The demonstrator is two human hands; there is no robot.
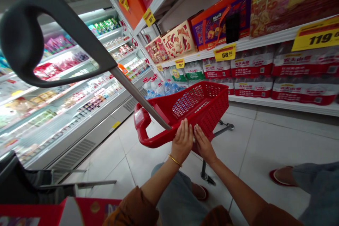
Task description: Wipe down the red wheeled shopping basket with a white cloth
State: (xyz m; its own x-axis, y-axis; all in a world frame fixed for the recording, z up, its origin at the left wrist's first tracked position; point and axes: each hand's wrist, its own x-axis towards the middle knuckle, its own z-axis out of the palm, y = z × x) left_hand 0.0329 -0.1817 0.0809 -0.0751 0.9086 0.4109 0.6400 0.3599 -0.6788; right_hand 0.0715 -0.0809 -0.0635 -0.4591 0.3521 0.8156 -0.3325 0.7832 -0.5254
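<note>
A red plastic shopping basket on wheels (201, 104) stands on the tiled floor in front of me, and I see nothing inside it. Its grey pull rod runs up and left to a dark loop grip (23, 39) close to the camera. My left hand (182, 140) lies on the basket's near rim beside the base of the rod, fingers stretched out and together. My right hand (203, 144) lies flat against the near wall right next to it, fingers extended. A thin gold bangle (174, 160) sits on my left wrist.
Lit chiller shelves (66, 88) line the left side. Shelves on the right hold gift boxes (180, 40), packs of bottled water (299, 77) and yellow price tags (225, 53). Another person's foot in a red slipper (280, 176) is at right. A red box (84, 212) lies near bottom left.
</note>
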